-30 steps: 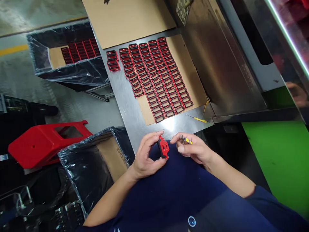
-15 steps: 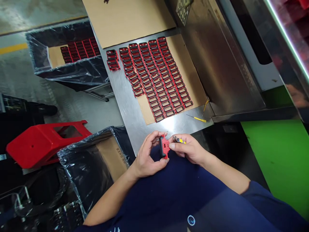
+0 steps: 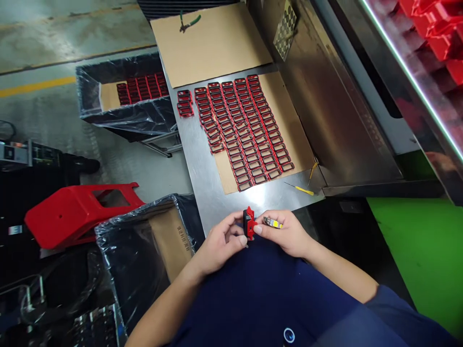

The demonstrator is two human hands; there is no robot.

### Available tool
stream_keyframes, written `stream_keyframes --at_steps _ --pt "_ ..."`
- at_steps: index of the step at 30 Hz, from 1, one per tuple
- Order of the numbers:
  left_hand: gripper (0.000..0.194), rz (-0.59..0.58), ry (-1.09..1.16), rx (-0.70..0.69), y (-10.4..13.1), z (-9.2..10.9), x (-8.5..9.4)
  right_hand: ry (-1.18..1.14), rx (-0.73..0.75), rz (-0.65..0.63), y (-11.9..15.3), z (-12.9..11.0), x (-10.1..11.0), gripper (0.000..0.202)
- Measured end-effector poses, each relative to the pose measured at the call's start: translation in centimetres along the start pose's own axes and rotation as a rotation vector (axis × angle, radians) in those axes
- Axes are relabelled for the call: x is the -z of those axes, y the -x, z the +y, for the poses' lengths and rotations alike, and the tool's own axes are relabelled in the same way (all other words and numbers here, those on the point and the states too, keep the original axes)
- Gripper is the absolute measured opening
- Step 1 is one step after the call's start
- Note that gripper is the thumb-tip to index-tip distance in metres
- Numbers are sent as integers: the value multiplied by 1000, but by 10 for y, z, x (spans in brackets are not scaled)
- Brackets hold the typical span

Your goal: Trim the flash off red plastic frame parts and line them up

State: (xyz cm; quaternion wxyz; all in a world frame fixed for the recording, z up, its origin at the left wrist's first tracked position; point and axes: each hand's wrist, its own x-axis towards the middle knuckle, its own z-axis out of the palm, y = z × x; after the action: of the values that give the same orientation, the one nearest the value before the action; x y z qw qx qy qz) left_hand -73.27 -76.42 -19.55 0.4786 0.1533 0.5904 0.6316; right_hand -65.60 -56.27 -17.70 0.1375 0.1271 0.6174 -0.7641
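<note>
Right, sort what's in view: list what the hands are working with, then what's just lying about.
In use:
- red part, pinched by left hand and right hand
- small yellow tool, in the right hand
- rows of red frames on cardboard

Lying about:
- green-handled pliers
- red stool
- yellow stick

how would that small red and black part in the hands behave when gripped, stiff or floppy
The red part looks like stiff moulded plastic, since it keeps its shape pinched between left hand and right hand. Probably light: fingertips alone hold it. Its flat faces suggest it would not roll.
</note>
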Motion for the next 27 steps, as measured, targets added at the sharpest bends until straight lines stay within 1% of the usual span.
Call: stream_keyframes --at_steps 1,3,6,9,12,14,17,24,27 --pt "56 1 72 51 0 5 -2 32 34 1 1 0 0 30" --pt "50 38 155 87 0 13 -6 86 109 -15 2 1 -1 25" --pt "47 101 166 104 1 21 -11 223 255 -15 3 3 0 20" --pt "50 119 162 103 3 23 -13 396 411 18 1 5 1 17" --pt "57 127 132 102 5 23 -13 502 558 21 -1 6 2 13" --pt "60 124 121 107 6 23 -13 561 626 14 -2 6 2 12" --pt "60 120 143 101 7 24 -14 618 664 3 -4 5 3 13" --pt "60 141 177 71 5 25 -16 670 738 -9 -7 8 4 12" --pt "57 175 158 41 5 24 -18 691 742 -12 -7 10 5 13"
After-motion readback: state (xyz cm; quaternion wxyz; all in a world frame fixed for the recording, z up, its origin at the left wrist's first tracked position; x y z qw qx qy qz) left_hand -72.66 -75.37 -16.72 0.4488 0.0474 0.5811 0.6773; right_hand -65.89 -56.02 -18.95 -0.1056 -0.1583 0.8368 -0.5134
